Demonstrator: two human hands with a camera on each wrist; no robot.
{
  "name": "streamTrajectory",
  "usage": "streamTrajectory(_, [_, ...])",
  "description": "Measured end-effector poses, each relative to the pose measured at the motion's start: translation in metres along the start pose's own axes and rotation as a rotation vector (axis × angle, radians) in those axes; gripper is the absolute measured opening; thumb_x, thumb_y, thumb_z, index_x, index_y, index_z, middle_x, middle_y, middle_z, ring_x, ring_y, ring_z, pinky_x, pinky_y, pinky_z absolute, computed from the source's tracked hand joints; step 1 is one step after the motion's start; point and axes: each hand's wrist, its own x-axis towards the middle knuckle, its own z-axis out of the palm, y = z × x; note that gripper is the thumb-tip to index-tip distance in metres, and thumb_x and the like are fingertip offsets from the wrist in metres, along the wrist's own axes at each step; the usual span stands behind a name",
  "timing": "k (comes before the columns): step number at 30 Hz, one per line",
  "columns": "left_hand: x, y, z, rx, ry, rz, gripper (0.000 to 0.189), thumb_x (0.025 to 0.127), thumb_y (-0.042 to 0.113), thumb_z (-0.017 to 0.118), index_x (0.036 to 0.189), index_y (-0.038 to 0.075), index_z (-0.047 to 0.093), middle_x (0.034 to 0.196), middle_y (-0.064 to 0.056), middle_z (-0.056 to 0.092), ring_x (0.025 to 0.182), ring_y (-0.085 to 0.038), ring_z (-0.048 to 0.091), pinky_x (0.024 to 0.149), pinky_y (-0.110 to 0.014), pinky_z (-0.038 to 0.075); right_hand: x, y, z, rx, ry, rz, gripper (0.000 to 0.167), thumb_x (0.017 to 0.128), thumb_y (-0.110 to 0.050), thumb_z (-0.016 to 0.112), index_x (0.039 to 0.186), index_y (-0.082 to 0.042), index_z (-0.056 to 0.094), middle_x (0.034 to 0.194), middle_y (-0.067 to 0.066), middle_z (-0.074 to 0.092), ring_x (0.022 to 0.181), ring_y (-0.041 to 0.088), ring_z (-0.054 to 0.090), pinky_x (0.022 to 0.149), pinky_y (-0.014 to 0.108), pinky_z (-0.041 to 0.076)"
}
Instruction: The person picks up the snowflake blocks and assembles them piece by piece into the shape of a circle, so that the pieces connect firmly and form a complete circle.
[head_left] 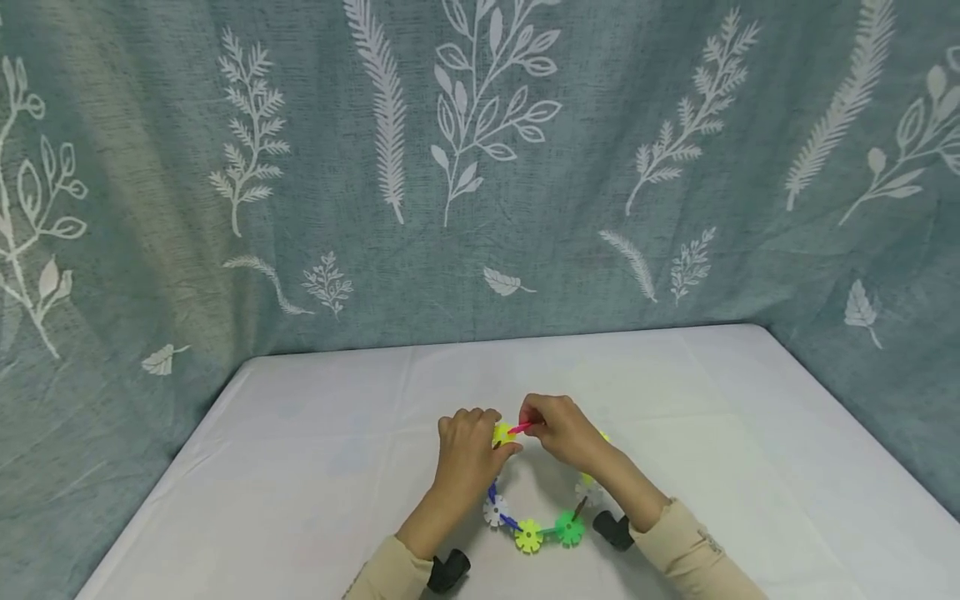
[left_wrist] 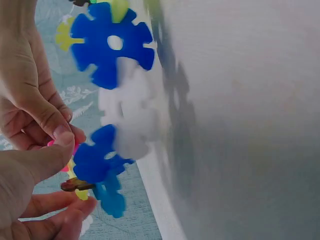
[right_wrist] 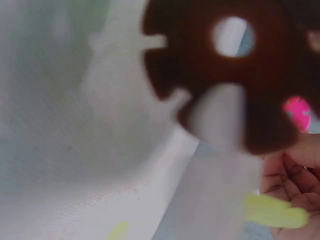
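Notched flower-shaped plastic discs are linked in a loop between the hands. In the head view, my left hand point(head_left: 467, 454) grips a yellow disc point(head_left: 503, 433) at the loop's far side. My right hand point(head_left: 558, 429) pinches a pink disc point(head_left: 519, 428) edge-on against that yellow disc. A green disc point(head_left: 569, 529), a yellow-green disc point(head_left: 528, 537) and a white disc point(head_left: 495, 512) form the near side. The left wrist view has a blue disc point(left_wrist: 92, 155) and a brown disc point(left_wrist: 75, 185) close to the left fingers. A large brown disc point(right_wrist: 200, 65) looms blurred in the right wrist view.
The loop is over a white-covered table point(head_left: 322, 433). Black wrist devices point(head_left: 450, 571) show below both forearms. A blue-green curtain point(head_left: 570, 258) with white leaf prints hangs behind the table and along its sides.
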Motion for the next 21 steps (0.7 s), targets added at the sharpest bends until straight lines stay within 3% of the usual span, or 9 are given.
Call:
streamTrajectory(5, [0.0, 0.0, 0.0, 0.027, 0.038, 0.029, 0.036, 0.064, 0.033, 0.081, 0.089, 0.01, 0.07, 0.075, -0.002, 0.067, 0.07, -0.019, 0.059, 0.071, -0.04, 0.03, 0.0, 0.002, 0.001, 0.021, -0.006, -0.015, 0.014, 0.08, 0.007, 0.062, 0.077, -0.006, 0.057, 0.074, 0.004, 0.064, 0.068, 0.007, 0.058, 0.059, 0.016, 0.045])
streamTrajectory(10, [0.001, 0.001, 0.003, 0.027, 0.082, 0.096, 0.02, 0.069, 0.026, 0.079, 0.083, 0.014, 0.07, 0.083, 0.001, 0.064, 0.078, -0.018, 0.055, 0.075, -0.04, 0.03, -0.001, 0.003, 0.002, 0.038, -0.013, -0.024, 0.015, 0.08, 0.008, 0.062, 0.077, -0.006, 0.058, 0.074, 0.009, 0.065, 0.067, 0.007, 0.058, 0.059, 0.016, 0.044])
streamTrajectory(16, [0.0, 0.001, 0.004, 0.04, 0.095, 0.128, 0.013, 0.069, 0.021, 0.079, 0.071, 0.016, 0.067, 0.071, 0.003, 0.058, 0.069, -0.014, 0.051, 0.072, -0.037, 0.031, -0.003, 0.003, -0.002, 0.054, -0.035, -0.041, 0.011, 0.081, 0.008, 0.06, 0.084, -0.002, 0.061, 0.084, 0.012, 0.068, 0.073, 0.018, 0.066, 0.063, 0.018, 0.049])
streamTrajectory(19, [0.0, -0.001, 0.005, 0.049, 0.082, 0.115, 0.013, 0.07, 0.021, 0.078, 0.069, 0.015, 0.066, 0.066, 0.003, 0.059, 0.064, -0.014, 0.051, 0.069, -0.035, 0.031, -0.006, 0.008, -0.013, 0.009, 0.004, 0.051, 0.012, 0.082, 0.008, 0.059, 0.091, 0.001, 0.064, 0.091, 0.015, 0.068, 0.079, 0.024, 0.067, 0.067, 0.027, 0.052])
streamTrajectory(21, [-0.001, -0.002, 0.005, 0.046, 0.075, 0.095, 0.014, 0.069, 0.02, 0.079, 0.068, 0.015, 0.066, 0.065, 0.003, 0.06, 0.063, -0.014, 0.052, 0.068, -0.033, 0.031, -0.01, 0.016, -0.025, -0.074, 0.043, 0.184, 0.012, 0.083, 0.005, 0.059, 0.093, 0.002, 0.065, 0.091, 0.015, 0.068, 0.079, 0.024, 0.066, 0.068, 0.032, 0.052])
